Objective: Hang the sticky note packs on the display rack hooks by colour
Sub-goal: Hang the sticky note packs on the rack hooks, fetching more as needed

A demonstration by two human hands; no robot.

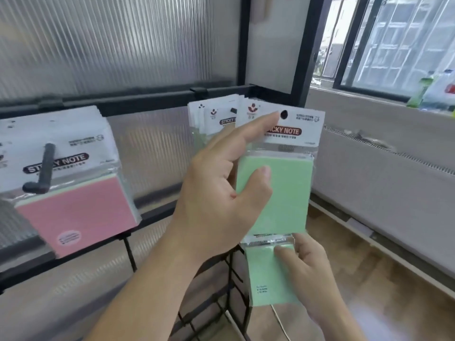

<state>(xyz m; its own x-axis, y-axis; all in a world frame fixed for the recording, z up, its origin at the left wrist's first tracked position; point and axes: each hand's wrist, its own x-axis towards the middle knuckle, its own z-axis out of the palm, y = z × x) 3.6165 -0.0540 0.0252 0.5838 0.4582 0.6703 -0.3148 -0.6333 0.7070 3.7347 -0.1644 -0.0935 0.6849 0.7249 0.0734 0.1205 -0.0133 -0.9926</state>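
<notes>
My left hand (216, 198) holds a green sticky note pack (283, 193) upright in front of the rack. Its thumb presses the green front and its index finger lies across the white header, next to the dark hanging hole. Just behind it, several green packs (211, 116) hang from the rack's black rail (147, 99). Lower down, my right hand (310, 271) grips a second green pack (268, 279), thumb on its front. At the left, a stack of pink packs (73, 207) hangs on a black hook (46, 168).
A ribbed translucent panel backs the rack, and black lower rack bars (231, 279) run beneath my hands. To the right are a window (394, 45), bottles on its sill (433, 92), a grey wall panel, a wooden floor and a white cable (280, 321).
</notes>
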